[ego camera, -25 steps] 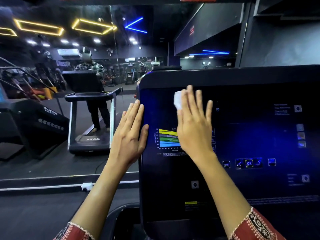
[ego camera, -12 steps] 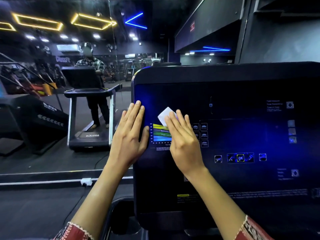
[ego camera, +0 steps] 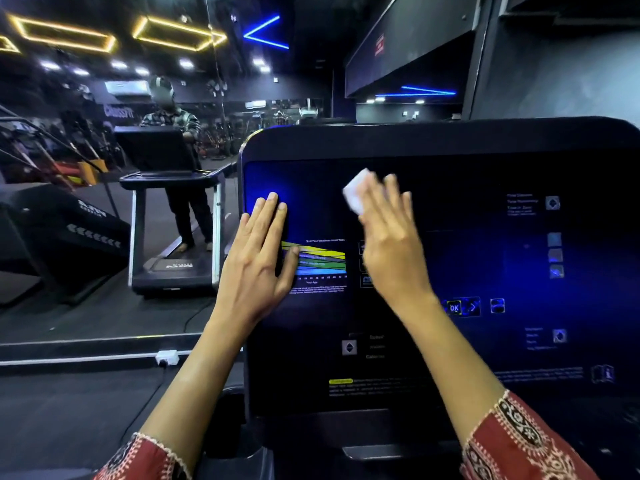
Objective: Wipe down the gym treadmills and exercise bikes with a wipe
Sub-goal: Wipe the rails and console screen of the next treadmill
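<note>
On console screen [ego camera: 450,237]: R hand [ego camera: 391,251] presses wipe [ego camera: 355,194], fingers seemingly flat; L hand [ego camera: 258,258] flat near left edge.

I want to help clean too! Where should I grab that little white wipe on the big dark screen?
Take the small white wipe by its free upper-left corner, coming from above and left. That corner pokes out past the right hand, whose flat fingers pin the rest against the dark treadmill screen.
</note>
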Demonstrator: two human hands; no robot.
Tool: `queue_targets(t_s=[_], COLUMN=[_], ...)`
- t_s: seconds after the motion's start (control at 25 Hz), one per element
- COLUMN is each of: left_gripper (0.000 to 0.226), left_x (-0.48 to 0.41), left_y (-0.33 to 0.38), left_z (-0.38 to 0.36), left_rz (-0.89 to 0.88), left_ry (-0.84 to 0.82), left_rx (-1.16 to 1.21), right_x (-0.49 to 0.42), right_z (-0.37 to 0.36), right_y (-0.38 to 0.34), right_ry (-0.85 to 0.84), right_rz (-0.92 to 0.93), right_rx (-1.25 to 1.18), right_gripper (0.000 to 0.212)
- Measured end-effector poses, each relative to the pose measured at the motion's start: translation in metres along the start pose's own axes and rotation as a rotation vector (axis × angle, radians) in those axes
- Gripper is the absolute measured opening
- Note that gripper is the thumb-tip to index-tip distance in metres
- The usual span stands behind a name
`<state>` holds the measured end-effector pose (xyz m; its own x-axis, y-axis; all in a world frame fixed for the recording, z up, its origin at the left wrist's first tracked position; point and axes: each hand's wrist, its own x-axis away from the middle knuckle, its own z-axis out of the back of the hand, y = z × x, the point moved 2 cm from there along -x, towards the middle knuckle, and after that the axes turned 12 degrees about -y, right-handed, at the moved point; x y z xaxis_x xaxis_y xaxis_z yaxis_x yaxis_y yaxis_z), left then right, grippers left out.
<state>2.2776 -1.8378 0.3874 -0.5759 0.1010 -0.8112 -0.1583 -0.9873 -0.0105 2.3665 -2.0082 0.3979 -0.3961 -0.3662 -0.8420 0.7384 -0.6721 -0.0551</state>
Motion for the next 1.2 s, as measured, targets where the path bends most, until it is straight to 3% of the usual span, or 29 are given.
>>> queue_targets(t_s=[0.08,0.28,0.44,0.6,0.76,0.8,0.92,1.0,1.16,1.2], left_gripper=[0.055,0.056,0.056,0.055,0.056,0.056,0.058,0.058,0.057,0.057], left_x=[-0.003,-0.008,-0.011,-0.013,-0.014,-0.016,-0.019,-0.018,-0.019,-0.020], left_y=[0.008,0.033,0.045,0.056,0.061,0.063,0.068,0.070,0.078,0.081], left_z=[-0.002,-0.017,-0.024,-0.030,-0.032,-0.034,-0.038,-0.041,-0.042,-0.043], left_rz=[-0.011,-0.042,-0.042,-0.040,-0.009,-0.002,0.025,0.032,0.019,0.011], left_ry=[-0.011,-0.030,-0.027,-0.028,-0.017,-0.018,-0.010,-0.005,-0.012,-0.019], left_rx=[0.003,0.008,0.015,0.029,0.031,0.032,0.042,0.035,0.018,0.018], right_x=[-0.007,0.037,0.048,0.068,0.013,0.000,0.011,0.035,0.031,0.025], right_z=[0.009,0.000,0.011,0.011,0.033,0.033,0.019,0.022,0.041,0.039], right_y=[0.011,-0.002,0.017,0.024,0.067,0.061,0.030,0.043,0.089,0.082], right_ry=[0.033,-0.089,-0.032,-0.092,-0.002,-0.002,-0.073,-0.119,0.032,0.039], right_rz=[-0.189,0.071,-0.114,0.144,-0.280,-0.285,0.092,0.193,-0.274,-0.301], right_rx=[-0.084,0.076,-0.022,0.057,-0.131,-0.163,-0.060,0.009,-0.092,-0.125], right_gripper=[0.045,0.052,0.049,0.044,0.052,0.052,0.047,0.046,0.050,0.051])
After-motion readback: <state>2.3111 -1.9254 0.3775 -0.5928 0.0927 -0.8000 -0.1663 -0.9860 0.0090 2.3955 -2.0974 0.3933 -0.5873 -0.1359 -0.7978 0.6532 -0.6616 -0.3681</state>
